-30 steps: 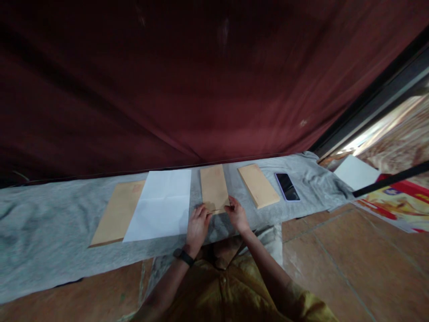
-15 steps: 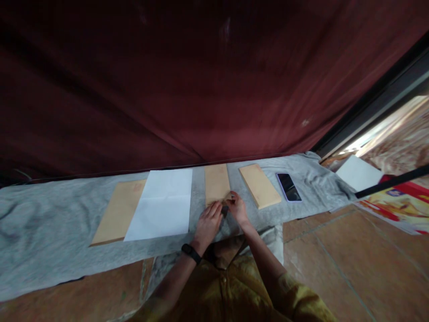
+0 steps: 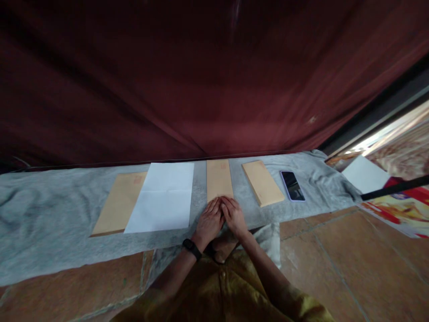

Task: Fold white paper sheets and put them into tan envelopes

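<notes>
A brown paper envelope (image 3: 219, 179) lies lengthwise in front of me on a grey cloth. My left hand (image 3: 209, 220) rests flat on its near end, fingers stretched forward. Beside it, my right hand (image 3: 234, 216) presses on the same end, with its fingers extended and the fingertips of both hands nearly touching. The envelope's near edge is hidden under the hands. Left of them is a white sheet of paper (image 3: 161, 201) with a crease across it, partly over a pile of brown envelopes (image 3: 115, 203). Another envelope stack (image 3: 263, 183) sits to the right.
A phone (image 3: 292, 186) lies right of the stack on the grey cloth (image 3: 50, 223). Dark red fabric (image 3: 201, 89) rises behind the cloth. Farther right are a dark bar (image 3: 395, 188), a white sheet (image 3: 365, 174) and a colourful printed box or sheet (image 3: 402, 212) over the tiled floor (image 3: 321, 255).
My right hand has gone from pinching the envelope's near end to lying flat on it beside my left hand. The raised flap at that end is now pressed down beneath the fingers.
</notes>
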Demonstrator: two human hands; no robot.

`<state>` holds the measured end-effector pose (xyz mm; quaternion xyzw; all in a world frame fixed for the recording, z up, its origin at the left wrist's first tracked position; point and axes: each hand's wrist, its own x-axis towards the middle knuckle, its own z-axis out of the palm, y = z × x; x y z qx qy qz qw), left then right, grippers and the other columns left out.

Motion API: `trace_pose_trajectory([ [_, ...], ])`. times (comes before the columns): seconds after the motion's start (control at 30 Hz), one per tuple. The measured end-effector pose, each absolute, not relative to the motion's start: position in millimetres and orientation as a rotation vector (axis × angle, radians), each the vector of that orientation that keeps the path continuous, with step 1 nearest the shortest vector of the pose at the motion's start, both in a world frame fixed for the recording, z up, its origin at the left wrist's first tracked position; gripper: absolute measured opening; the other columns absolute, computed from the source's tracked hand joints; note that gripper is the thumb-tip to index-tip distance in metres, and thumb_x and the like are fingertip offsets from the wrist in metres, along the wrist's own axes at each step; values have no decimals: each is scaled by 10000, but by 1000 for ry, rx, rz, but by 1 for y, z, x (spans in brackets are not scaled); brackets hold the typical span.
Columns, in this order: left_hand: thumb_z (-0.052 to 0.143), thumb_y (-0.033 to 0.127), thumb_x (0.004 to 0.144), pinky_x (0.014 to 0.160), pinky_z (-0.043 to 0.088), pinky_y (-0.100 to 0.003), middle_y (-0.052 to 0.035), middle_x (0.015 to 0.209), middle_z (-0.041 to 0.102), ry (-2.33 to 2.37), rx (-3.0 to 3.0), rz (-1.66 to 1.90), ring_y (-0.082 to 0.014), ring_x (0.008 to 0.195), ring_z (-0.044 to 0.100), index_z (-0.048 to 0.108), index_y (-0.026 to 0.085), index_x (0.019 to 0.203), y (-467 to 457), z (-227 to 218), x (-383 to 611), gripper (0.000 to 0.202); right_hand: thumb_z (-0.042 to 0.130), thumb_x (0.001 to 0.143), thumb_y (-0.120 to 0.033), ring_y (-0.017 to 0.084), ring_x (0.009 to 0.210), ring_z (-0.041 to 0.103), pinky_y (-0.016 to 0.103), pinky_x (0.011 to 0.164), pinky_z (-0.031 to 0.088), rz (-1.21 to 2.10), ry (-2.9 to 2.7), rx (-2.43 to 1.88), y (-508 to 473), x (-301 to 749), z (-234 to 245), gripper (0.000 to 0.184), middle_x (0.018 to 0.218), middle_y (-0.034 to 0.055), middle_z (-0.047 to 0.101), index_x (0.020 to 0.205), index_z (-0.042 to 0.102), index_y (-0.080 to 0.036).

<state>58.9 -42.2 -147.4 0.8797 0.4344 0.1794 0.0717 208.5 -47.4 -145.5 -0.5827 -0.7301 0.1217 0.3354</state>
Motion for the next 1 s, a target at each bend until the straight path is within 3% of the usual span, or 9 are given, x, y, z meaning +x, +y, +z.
trace_pose_trajectory([
  [0.13, 438, 187, 944, 1199, 363, -465, -184, 1497, 525, 1333, 2637, 510, -256, 1451, 423, 456, 79, 1480, -43, -148, 61, 547, 345, 1057, -306, 216, 1371, 508, 441, 1192, 369, 264, -2072, -1520, -57, 203, -144, 485, 1445, 129, 584, 1499, 470, -150],
  [0.33, 407, 211, 966, 1237, 308, -397, -155, 1558, 456, 1359, 2627, 457, -221, 1486, 361, 418, 59, 1504, -42, -146, 61, 559, 392, 1056, -334, 301, 1470, 373, 589, 1235, 210, 74, -2041, -1671, -68, 206, -149, 478, 1511, 130, 516, 1476, 502, -136],
  [0.53, 401, 221, 960, 1245, 289, -393, -143, 1566, 450, 1344, 2612, 437, -225, 1489, 356, 419, 57, 1501, -41, -145, 61, 565, 388, 1059, -326, 241, 1414, 465, 496, 1235, 275, 146, -2124, -1595, -70, 210, -149, 480, 1487, 119, 546, 1493, 476, -141],
  [1.0, 419, 316, 990, 1248, 287, -422, -136, 1572, 439, 1431, 2644, 442, -235, 1492, 353, 445, 79, 1487, -47, -138, 51, 552, 401, 1059, -328, 252, 1396, 487, 492, 1238, 232, 55, -2086, -1698, -74, 215, -150, 454, 1502, 122, 526, 1452, 522, -136],
])
